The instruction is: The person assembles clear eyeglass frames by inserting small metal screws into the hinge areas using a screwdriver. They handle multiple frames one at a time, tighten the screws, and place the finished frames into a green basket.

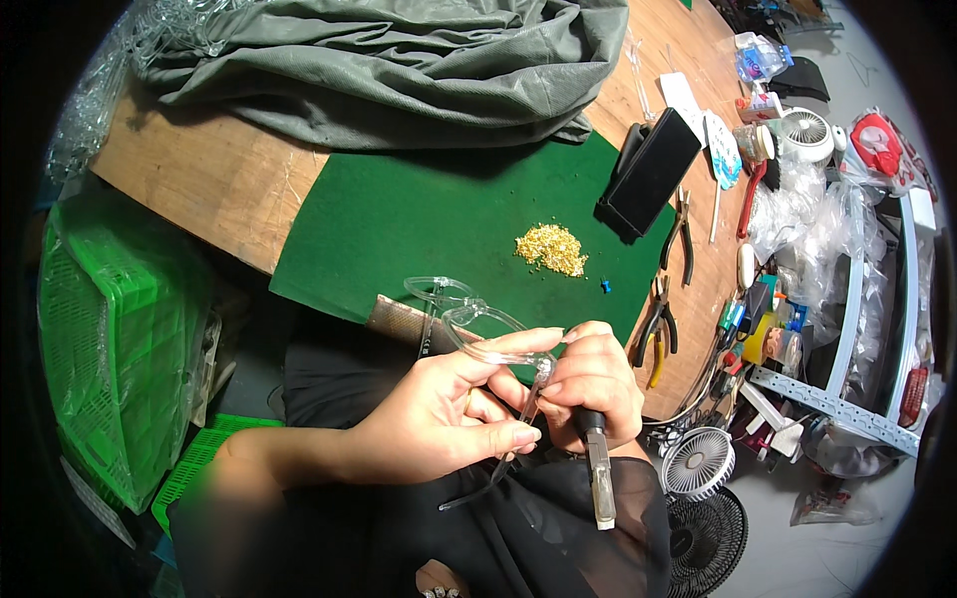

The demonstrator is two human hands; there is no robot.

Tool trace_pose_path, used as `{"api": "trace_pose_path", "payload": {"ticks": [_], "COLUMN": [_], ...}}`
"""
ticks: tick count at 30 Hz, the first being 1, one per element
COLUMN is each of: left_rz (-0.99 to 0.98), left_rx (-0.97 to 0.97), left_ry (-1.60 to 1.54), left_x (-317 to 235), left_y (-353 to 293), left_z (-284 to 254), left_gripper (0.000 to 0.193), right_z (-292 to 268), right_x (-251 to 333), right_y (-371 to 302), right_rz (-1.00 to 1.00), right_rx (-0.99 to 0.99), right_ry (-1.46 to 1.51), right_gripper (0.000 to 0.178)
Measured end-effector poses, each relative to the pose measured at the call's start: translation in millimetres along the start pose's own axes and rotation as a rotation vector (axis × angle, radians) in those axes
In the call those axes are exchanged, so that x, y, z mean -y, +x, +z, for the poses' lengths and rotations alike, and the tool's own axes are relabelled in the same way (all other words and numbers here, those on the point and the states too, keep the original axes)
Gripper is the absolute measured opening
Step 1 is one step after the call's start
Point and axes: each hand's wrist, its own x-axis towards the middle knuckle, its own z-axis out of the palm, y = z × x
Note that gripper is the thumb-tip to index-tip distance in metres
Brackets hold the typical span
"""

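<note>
The left hand [429, 419] is partly closed on a pair of clear glasses [477, 351], its forearm slanting in from the lower left; the index finger stretches along the near rim toward the hinge, the thumb points right below it, and the other fingers bend inward between them; the glasses are held in the air in front of the person, over the near edge of a green mat [399, 214], with one temple hanging down past the left thumb toward the lap; the right hand [596, 384] is curled into a loose fist just beside the hinge, knuckles upward, its fingers wrapped round a dark-handled tool [598, 463] whose metal end points down toward the person; the right fingertips meet the glasses near the hinge, though the exact contact is hard to make out.

Beyond the hands, a heap of small gold-coloured pieces [551, 249] lies on the mat, with a small blue piece [606, 286] near it; a black phone [653, 171] leans at the mat's right edge; two pairs of pliers [655, 321] [680, 237] lie to the right on the wooden desk [204, 184]; a grey cloth [399, 80] is bunched along the far side.
</note>
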Motion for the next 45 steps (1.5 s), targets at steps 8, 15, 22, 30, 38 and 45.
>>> {"api": "trace_pose_path", "payload": {"ticks": [8,15,22,30,38,45], "left_rz": [-0.019,-0.016,-0.025,-0.035,-0.039,-0.05], "left_rx": [0.008,0.031,0.023,0.038,0.044,0.029], "left_ry": [-0.031,-0.011,-0.019,0.007,0.024,0.051], "left_x": [-3.1,-0.9,-4.0,-2.5,-4.5,-5.3], "left_y": [1.0,1.2,1.9,0.1,-0.2,-0.8], "left_z": [-0.8,-4.5,-4.0,-7.1,-7.0,-6.8], "left_gripper": [0.071,0.07,0.07,0.071,0.072,0.072], "right_z": [0.4,-0.9,-4.3,-1.6,-0.9,-2.0], "right_x": [-1.7,-2.6,0.6,-1.9,-1.4,-1.0], "right_y": [-0.1,-2.1,0.8,-0.2,1.1,2.6], "right_rz": [0.004,0.026,0.053,0.06,0.052,0.062], "right_rx": [0.015,0.044,0.083,0.091,0.094,0.114], "right_ry": [0.012,0.05,0.054,0.126,0.129,0.125], "right_gripper": [0.019,0.019,0.019,0.018,0.02,0.019]}}
